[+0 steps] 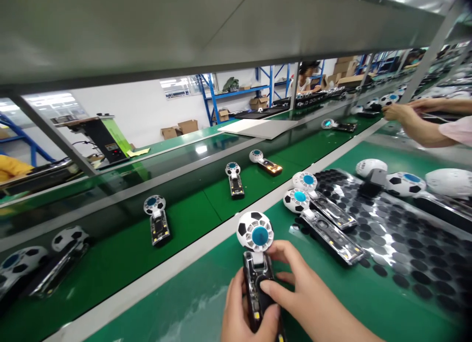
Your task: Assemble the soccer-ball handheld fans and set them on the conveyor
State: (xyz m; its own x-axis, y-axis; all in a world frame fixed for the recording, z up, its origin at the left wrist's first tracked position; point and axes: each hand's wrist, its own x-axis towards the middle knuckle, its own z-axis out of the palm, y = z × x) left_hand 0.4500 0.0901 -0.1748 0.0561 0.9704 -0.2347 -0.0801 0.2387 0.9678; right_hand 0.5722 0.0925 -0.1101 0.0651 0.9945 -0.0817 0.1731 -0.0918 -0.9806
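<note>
Your fingers [277, 289] close around the handle of a football-patterned fan [255, 236], left hand [239, 315] and right hand [308, 295], just above the green bench [177, 307]. Its long axis runs away from you, head farthest. Alongside, a conveyor belt [121, 256] carries other fans [157, 219].

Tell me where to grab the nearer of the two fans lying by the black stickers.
Probably the dark handle, mid-length, from above, fingers across its narrow sides. The fan lies flat and the handle is long and straight; the round head looks too wide for a sure grip.
</note>
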